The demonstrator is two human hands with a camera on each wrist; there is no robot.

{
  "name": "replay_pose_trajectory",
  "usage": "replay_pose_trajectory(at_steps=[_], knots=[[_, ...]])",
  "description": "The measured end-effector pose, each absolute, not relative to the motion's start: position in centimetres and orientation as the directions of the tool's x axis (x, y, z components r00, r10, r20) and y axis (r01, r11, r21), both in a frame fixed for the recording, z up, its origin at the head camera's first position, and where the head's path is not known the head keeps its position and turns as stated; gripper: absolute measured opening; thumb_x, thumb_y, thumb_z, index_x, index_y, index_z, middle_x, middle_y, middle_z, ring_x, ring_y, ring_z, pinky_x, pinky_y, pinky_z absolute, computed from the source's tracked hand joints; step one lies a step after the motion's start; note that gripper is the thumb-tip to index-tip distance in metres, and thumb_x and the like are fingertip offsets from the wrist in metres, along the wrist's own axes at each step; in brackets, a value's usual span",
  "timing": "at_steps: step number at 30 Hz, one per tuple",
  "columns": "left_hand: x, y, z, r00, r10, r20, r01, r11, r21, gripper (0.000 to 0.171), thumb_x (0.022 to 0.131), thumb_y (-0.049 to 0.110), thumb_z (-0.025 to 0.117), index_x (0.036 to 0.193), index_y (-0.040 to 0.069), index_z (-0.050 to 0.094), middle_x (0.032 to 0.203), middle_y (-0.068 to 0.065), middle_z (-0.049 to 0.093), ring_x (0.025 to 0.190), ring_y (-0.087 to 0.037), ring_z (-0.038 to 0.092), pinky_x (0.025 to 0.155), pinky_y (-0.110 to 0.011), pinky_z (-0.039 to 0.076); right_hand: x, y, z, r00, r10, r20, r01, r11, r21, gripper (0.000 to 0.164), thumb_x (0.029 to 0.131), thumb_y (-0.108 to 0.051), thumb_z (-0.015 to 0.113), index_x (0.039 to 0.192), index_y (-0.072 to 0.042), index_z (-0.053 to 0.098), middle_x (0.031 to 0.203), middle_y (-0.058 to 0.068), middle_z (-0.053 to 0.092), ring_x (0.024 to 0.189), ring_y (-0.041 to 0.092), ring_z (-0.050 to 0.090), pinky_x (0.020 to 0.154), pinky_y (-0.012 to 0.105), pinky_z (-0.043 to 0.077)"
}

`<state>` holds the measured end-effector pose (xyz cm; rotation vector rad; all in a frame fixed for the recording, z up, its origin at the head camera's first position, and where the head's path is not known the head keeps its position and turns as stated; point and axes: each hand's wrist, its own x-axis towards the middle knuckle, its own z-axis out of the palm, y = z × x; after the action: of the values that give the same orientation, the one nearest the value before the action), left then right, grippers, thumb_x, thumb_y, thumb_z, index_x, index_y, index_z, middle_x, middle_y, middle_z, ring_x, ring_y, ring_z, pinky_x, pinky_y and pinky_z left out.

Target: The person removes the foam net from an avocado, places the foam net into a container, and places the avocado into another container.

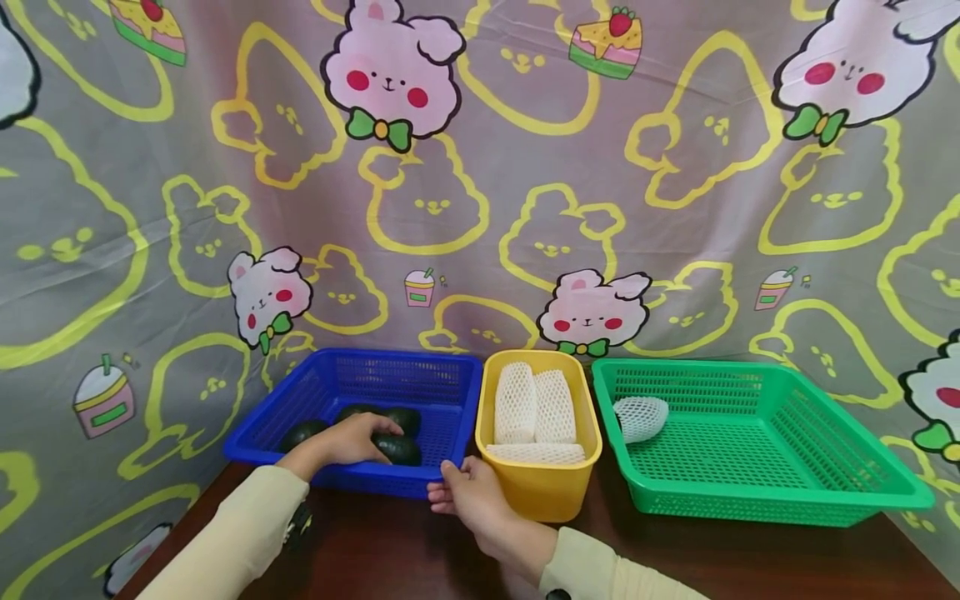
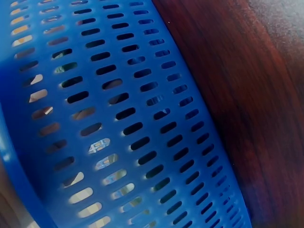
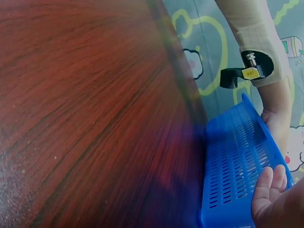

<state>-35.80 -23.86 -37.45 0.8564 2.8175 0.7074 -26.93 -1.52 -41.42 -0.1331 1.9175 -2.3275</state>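
Inside the blue basket lie several dark green avocados. My left hand reaches over the front rim and grips the avocado nearest the front, fingers on top and thumb on the near side. In the left wrist view only the basket's slotted wall fills the left part, so the hold is hidden there. By the basket's front right corner is my right hand, palm turned inward, fingers loosely extended and holding nothing. The right wrist view shows its fingers beside the blue rim.
A yellow bin with white foam net sleeves stands between the baskets. To the right, a green basket holds a foam-netted item at its left side. All stand on a dark wooden table before a patterned curtain.
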Motion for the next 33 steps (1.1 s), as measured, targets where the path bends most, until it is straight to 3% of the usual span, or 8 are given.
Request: replay_pose_trajectory(at_steps=[7,14,24,33], knots=[[-36.0,-23.7,-37.4,-0.861,0.508,-0.013,0.439,0.756,0.486,0.047,0.071,0.013,0.084,0.113,0.002,0.068,0.112,-0.011,0.067,0.109,-0.033,0.059,0.093,-0.049,0.045,-26.9,-1.5,-41.2,-0.988,-0.155,-0.006,0.036,-0.189,-0.981,0.021,0.102,-0.008,0.047,0.083,-0.01,0.039,0.081,0.018,0.068,0.063,0.013,0.063,0.061,0.031,0.057],[-36.2,-23.2,-37.2,-0.898,0.435,-0.062,0.369,0.823,0.432,0.044,0.069,0.006,0.085,0.109,0.003,0.069,0.104,-0.008,0.068,0.101,-0.029,0.062,0.09,-0.047,0.048,-26.6,-1.4,-40.9,-0.988,-0.152,-0.014,0.042,-0.186,-0.982,0.021,0.102,-0.01,0.048,0.082,-0.01,0.04,0.081,0.017,0.069,0.063,0.013,0.063,0.061,0.031,0.057],[-36.1,-22.7,-36.4,-0.885,0.457,-0.083,0.412,0.855,0.316,0.041,0.068,0.008,0.086,0.103,0.002,0.068,0.096,-0.009,0.068,0.093,-0.028,0.063,0.085,-0.044,0.05,-26.8,-1.5,-41.2,-0.989,-0.147,-0.018,0.043,-0.17,-0.985,0.021,0.102,-0.01,0.048,0.082,-0.01,0.04,0.082,0.019,0.069,0.062,0.013,0.063,0.062,0.032,0.057],[-35.7,-22.7,-36.0,-0.897,0.419,-0.141,0.355,0.873,0.336,0.037,0.072,0.007,0.084,0.105,0.002,0.068,0.096,-0.007,0.068,0.093,-0.027,0.064,0.084,-0.043,0.051,-26.7,-1.5,-41.1,-0.989,-0.146,-0.011,0.037,-0.177,-0.984,0.022,0.102,-0.01,0.048,0.082,-0.01,0.039,0.082,0.02,0.069,0.062,0.013,0.063,0.061,0.032,0.057]])
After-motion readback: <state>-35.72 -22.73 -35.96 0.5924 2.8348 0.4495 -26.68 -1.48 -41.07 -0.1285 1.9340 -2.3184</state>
